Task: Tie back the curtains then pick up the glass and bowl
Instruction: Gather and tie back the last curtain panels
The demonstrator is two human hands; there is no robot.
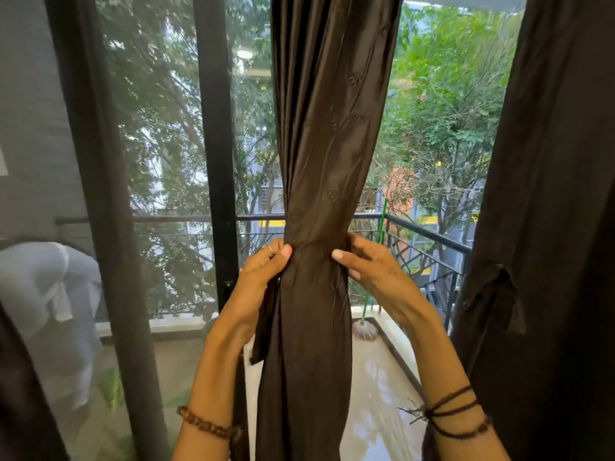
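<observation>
A dark brown curtain (319, 144) hangs in the middle of the view, gathered into a narrow bunch at waist height. My left hand (258, 277) grips the bunch from the left, and a loose dark fabric strip (263, 327) hangs down below that hand. My right hand (372, 271) holds the bunch from the right, fingers wrapped behind it. A second dark curtain (549, 194) hangs at the right edge, with a tie strip (492, 294) dangling on it. No glass or bowl is in view.
Black sliding door frames (216, 161) stand left of the curtain. Beyond the glass lies a balcony with a black railing (426, 234), a wet floor and a green-handled mop (366, 327). A pale covered shape (43, 287) sits at the far left.
</observation>
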